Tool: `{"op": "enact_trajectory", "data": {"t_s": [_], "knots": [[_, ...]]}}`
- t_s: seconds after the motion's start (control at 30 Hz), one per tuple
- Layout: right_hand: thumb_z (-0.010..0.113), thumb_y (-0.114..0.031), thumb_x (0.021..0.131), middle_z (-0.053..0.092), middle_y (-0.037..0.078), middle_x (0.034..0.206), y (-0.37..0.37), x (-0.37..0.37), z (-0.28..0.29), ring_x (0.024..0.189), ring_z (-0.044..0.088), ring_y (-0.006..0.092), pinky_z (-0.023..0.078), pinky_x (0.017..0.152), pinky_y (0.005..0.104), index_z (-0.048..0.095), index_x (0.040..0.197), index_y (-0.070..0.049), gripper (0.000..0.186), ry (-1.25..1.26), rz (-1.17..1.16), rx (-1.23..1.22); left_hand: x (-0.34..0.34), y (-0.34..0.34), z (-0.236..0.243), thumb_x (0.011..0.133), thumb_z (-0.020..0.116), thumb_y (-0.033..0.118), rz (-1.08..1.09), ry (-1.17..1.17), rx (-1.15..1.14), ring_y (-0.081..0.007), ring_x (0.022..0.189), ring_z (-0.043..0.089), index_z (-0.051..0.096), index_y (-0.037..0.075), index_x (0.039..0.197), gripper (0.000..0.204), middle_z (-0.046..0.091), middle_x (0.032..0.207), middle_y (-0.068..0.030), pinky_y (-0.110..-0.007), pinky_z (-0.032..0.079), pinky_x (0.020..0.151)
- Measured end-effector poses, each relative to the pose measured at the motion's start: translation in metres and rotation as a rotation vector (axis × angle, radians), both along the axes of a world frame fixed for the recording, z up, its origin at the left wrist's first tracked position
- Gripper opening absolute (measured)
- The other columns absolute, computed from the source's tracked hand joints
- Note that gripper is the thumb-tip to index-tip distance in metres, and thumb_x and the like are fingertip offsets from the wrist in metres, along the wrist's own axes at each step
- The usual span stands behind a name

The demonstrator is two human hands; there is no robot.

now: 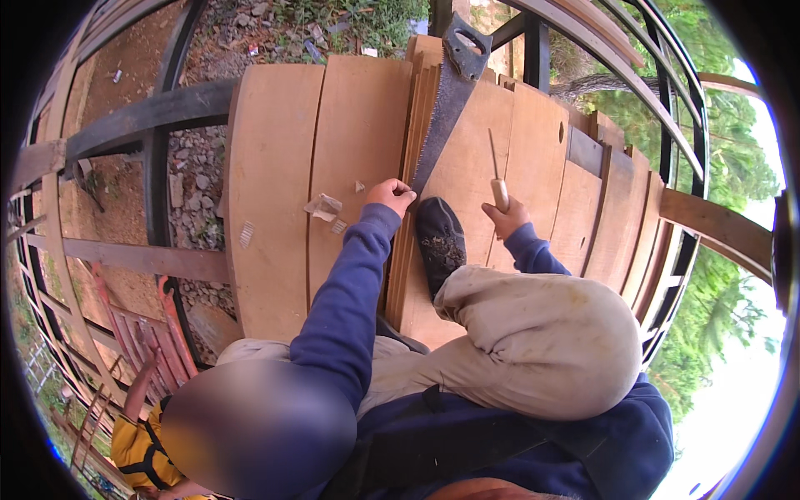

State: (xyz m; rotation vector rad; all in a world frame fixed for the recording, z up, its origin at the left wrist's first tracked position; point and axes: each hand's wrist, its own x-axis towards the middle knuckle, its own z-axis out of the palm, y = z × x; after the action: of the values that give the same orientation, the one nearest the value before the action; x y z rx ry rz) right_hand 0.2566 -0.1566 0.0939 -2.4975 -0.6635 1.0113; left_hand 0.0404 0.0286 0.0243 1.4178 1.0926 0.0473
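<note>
A handsaw (451, 108) lies along a stack of thin boards, its dark handle at the far end and its toothed edge facing left. At the blade's near tip, the fingers of my left hand (390, 198) are pinched together on it. My right hand (508, 218) is closed round the pale handle of a slim file (499, 192), whose thin dark shaft points away from me. My black shoe (442, 237) stands between my two hands, close to the saw tip. The file and the saw blade are apart.
Wide wooden planks (271, 167) form the platform under me. Torn paper scraps (323, 207) lie on them at the left. Dark metal beams (154, 117) frame the open side above rubble (196, 187). A person in yellow (140, 442) is at the lower left.
</note>
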Motion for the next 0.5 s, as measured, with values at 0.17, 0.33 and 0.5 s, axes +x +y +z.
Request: {"op": "enact_trajectory", "data": {"t_s": [0.17, 0.33, 0.5], "knots": [[0.072, -0.032, 0.088, 0.059, 0.006, 0.061, 0.018, 0.011, -0.012, 0.042, 0.053, 0.0146, 0.045, 0.04, 0.0308, 0.062, 0.081, -0.002, 0.033, 0.398, -0.351, 0.202, -0.003, 0.026, 0.037, 0.09, 0.069, 0.015, 0.114, -0.2, -0.305, -0.0109, 0.06, 0.059, 0.065, 0.003, 0.092, 0.013, 0.065, 0.076, -0.0022, -0.028, 0.05, 0.055], [0.066, -0.033, 0.093, 0.064, 0.01, 0.083, 0.092, -0.009, 0.003, 0.05, 0.055, 0.0137, 0.048, 0.046, 0.0307, 0.06, 0.098, -0.001, 0.033, 0.587, -0.387, 0.369, -0.008, 0.022, 0.07, 0.093, 0.068, 0.016, 0.184, -0.237, -0.428, -0.0077, 0.059, 0.056, 0.065, 0.005, 0.1, 0.014, 0.064, 0.082, -0.0008, -0.024, 0.05, 0.056], [0.068, -0.021, 0.09, 0.068, 0.011, 0.085, 0.124, -0.022, 0.006, 0.05, 0.055, 0.0148, 0.05, 0.048, 0.0321, 0.06, 0.1, 0.0, 0.024, 0.724, -0.409, 0.441, -0.012, 0.007, 0.073, 0.092, 0.068, 0.009, 0.24, -0.279, -0.433, -0.0083, 0.06, 0.057, 0.064, 0.001, 0.106, 0.017, 0.064, 0.083, -0.0018, -0.024, 0.051, 0.057]]}}
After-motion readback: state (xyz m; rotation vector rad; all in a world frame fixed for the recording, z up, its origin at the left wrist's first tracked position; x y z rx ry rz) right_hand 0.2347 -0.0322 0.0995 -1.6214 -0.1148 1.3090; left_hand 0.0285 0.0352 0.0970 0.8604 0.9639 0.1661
